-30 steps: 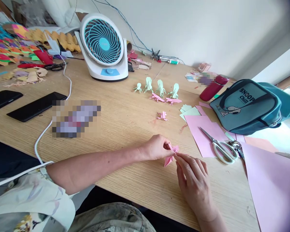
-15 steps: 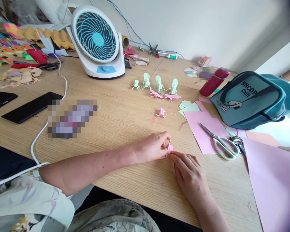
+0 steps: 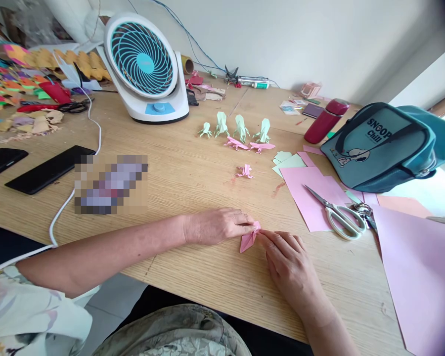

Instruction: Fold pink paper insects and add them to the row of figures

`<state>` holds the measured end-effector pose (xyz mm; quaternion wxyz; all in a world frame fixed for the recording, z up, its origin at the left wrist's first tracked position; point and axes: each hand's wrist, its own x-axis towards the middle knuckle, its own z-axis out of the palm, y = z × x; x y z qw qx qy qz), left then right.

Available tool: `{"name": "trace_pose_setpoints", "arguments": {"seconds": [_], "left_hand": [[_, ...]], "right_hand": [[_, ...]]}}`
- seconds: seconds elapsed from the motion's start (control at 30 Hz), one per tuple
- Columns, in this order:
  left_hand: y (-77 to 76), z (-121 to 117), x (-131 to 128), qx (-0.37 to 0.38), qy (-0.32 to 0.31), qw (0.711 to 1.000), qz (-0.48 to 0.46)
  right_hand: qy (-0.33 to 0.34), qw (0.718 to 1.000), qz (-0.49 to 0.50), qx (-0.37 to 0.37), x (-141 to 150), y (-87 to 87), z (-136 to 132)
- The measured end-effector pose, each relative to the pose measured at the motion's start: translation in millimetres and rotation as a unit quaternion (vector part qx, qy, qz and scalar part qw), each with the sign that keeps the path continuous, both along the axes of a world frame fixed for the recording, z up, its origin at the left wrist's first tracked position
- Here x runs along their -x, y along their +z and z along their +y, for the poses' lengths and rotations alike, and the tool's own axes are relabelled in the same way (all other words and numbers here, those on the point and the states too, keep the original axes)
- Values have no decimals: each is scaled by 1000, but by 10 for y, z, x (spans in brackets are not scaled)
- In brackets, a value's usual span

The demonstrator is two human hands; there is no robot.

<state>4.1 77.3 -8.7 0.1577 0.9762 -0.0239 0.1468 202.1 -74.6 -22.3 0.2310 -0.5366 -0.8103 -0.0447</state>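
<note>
A small folded piece of pink origami paper lies at the table's near middle, between both hands. My left hand is closed on its upper left side, fingertips pressing it. From the right, my right hand pinches the edge of the same paper with thumb and forefinger. The fingertips cover part of the folds. Beyond the hands stands a small pink origami figure. Farther back, two longer pink origami insects lie in front of several pale green origami figures.
White-handled scissors rest across pink paper sheets on the right. Behind them are a teal bag and a red bottle. A fan stands at the back left, with a white cable running past dark flat cases.
My left hand has lowered and flattened against the pink paper; its raised thumb-and-finger loop is gone. More of the paper now shows below the fingers. My right hand stays nearly in place.
</note>
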Motion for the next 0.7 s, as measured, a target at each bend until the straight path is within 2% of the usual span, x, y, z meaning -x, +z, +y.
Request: {"name": "trace_pose_setpoints", "arguments": {"seconds": [0.2, 0.37, 0.7], "left_hand": [[25, -77, 67, -16, -8, 1000, 1], [-8, -109, 75, -34, 13, 999, 6], [-51, -247, 115, 18, 37, 999, -13]], "right_hand": [[2, 1000, 7, 24, 26, 27, -16], [-4, 999, 5, 43, 53, 74, 6], [12, 999, -5, 30, 100, 137, -13]]}}
